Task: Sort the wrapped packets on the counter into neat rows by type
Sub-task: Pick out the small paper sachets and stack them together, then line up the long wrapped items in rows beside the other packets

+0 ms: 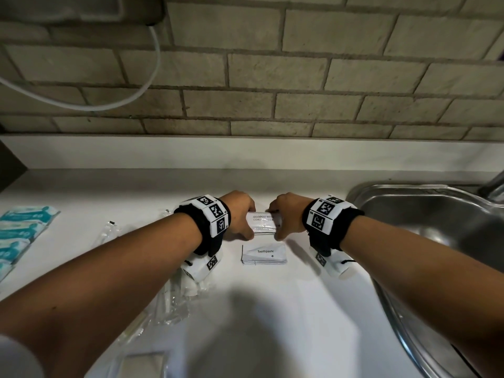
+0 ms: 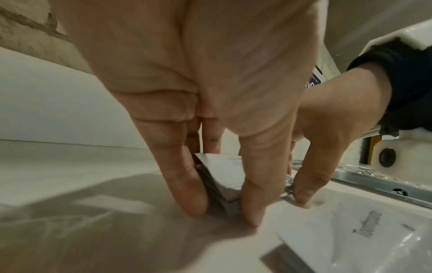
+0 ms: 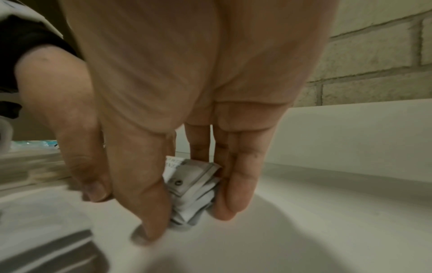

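Observation:
A stack of white shampoo packets [image 1: 263, 222] stands on the white counter [image 1: 272, 309] at the centre. My left hand [image 1: 240, 216] grips its left end and my right hand [image 1: 286, 216] its right end, thumbs on the near side and fingers on the far side. In the left wrist view my left hand [image 2: 222, 208] straddles the stack [image 2: 224, 173] with its tips on the counter. The right wrist view shows my right hand [image 3: 191, 212] pinching the fanned packets [image 3: 191, 182]. A squared stack of toothpaste packets [image 1: 264, 254] lies just in front.
Teal packets [image 1: 19, 233] lie in a row at the far left. Clear wrapped packets [image 1: 109, 233] and more clear wrappers [image 1: 163, 301] lie under my left forearm. A steel sink [image 1: 387, 197] with a faucet [image 1: 493, 184] fills the right side. A brick wall [image 1: 272, 77] backs the counter.

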Demonstrator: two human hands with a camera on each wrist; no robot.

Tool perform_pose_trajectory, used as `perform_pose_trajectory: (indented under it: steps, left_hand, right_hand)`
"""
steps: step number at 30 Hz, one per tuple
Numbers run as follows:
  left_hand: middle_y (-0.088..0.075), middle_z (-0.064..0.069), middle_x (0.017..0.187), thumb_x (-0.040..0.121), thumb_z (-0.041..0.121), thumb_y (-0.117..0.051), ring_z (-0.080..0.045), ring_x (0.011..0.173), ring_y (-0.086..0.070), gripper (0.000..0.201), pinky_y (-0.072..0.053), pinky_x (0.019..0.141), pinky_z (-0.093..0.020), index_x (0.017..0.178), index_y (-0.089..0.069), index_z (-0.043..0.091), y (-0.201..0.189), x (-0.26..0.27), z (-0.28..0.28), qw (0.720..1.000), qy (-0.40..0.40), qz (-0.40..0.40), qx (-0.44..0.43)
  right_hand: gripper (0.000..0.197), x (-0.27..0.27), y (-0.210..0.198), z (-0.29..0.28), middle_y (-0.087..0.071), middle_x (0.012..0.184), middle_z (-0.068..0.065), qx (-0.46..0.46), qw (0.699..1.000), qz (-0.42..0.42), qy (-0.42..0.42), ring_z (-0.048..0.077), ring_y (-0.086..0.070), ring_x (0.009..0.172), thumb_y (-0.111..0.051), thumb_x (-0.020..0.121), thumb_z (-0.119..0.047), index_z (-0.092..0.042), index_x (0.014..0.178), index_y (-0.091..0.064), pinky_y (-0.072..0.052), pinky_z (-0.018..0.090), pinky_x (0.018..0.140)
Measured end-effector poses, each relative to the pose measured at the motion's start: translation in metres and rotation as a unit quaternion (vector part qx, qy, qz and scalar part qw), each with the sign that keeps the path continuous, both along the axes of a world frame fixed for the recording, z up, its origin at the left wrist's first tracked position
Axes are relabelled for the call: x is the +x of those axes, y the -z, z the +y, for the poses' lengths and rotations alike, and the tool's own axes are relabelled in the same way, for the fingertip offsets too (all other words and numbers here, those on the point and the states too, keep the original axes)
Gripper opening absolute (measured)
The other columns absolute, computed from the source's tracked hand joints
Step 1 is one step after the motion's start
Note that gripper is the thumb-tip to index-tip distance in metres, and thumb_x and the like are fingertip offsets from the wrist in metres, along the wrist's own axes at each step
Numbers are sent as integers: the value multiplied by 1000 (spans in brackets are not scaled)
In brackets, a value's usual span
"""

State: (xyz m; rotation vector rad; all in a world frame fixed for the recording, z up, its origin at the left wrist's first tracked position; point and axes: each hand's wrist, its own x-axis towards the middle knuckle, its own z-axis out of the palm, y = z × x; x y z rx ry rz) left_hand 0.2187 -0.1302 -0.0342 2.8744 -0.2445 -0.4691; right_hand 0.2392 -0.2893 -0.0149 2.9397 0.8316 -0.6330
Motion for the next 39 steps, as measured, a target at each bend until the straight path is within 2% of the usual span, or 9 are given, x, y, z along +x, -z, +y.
perform_pose_trajectory:
  steps: [8, 11, 16, 20, 24, 27, 31, 36, 39]
  left_hand:
    - [-69, 3, 87, 58, 34, -82, -18, 77, -65, 42, -55, 71, -29, 95, -67, 22, 0, -3, 0, 1000, 0, 6, -3]
    - [-68, 3, 95, 59, 34, -83, -18, 83, -64, 51, -55, 76, -30, 105, -64, 22, -2, -4, 2, 1000, 9, 3, -13]
    - [-62, -1, 110, 64, 34, -83, -22, 96, -61, 66, -51, 84, -29, 122, -58, 17, -5, -9, 3, 1000, 17, -3, -22]
    - [-64, -3, 108, 67, 29, -81, -23, 95, -62, 56, -52, 82, -30, 118, -61, 16, -8, -13, 3, 1000, 16, -9, -20]
    - [-66, -4, 105, 68, 25, -81, -23, 91, -63, 49, -54, 82, -33, 112, -65, 15, -8, -15, -1, 1000, 17, -11, -14]
    - [-67, -2, 102, 66, 25, -81, -22, 88, -63, 47, -54, 79, -32, 109, -65, 18, -6, -15, 0, 1000, 12, -13, -20]
    - [-65, -2, 112, 65, 29, -84, -22, 96, -61, 61, -50, 82, -28, 120, -59, 18, -6, -15, 5, 999, 8, -11, -39]
    - [-57, 0, 131, 68, 29, -85, -19, 111, -57, 79, -36, 82, -19, 137, -47, 19, -17, -22, 17, 998, 4, -3, -68]
    - [-54, 2, 133, 75, 28, -81, -13, 99, -57, 73, -38, 80, -19, 138, -46, 19, -35, -37, 34, 997, 3, -15, -79]
  right_hand:
    - [43, -3, -1, 0, -60, 85, 1, -7, 1000, -9, -2, 22, -56, 79, -79, 68, -32, -12, 104, -66, -47, 26, 68]
    - [51, -4, -2, 0, -67, 97, 5, -4, 1000, -4, 2, 23, -61, 87, -79, 67, -33, -13, 112, -65, -52, 30, 74]
    - [56, -7, -2, 0, -64, 109, 8, -4, 1000, -11, -4, 26, -62, 101, -78, 70, -32, -12, 120, -62, -54, 34, 84]
    - [51, -9, -1, 0, -66, 106, 8, -4, 1000, -14, 0, 27, -63, 99, -78, 70, -30, -11, 115, -64, -55, 33, 82]
    - [47, -10, 0, 2, -68, 102, 6, -5, 1000, -22, 3, 25, -61, 87, -79, 68, -30, -12, 110, -65, -52, 30, 74]
    - [49, -10, 0, 3, -68, 105, 6, -16, 1000, -24, 1, 26, -64, 93, -78, 69, -29, -12, 112, -65, -53, 31, 76]
    - [60, -10, 0, 3, -66, 114, 6, -18, 999, -28, -3, 26, -62, 104, -77, 71, -30, -14, 125, -59, -54, 34, 85]
    - [81, -10, -6, 4, -56, 131, 8, -27, 999, -30, 8, 27, -56, 117, -78, 72, -32, -16, 142, -41, -50, 36, 96]
    - [82, -18, -21, 7, -50, 134, 9, -24, 998, -45, 24, 29, -55, 119, -76, 73, -32, -17, 144, -37, -50, 39, 95]
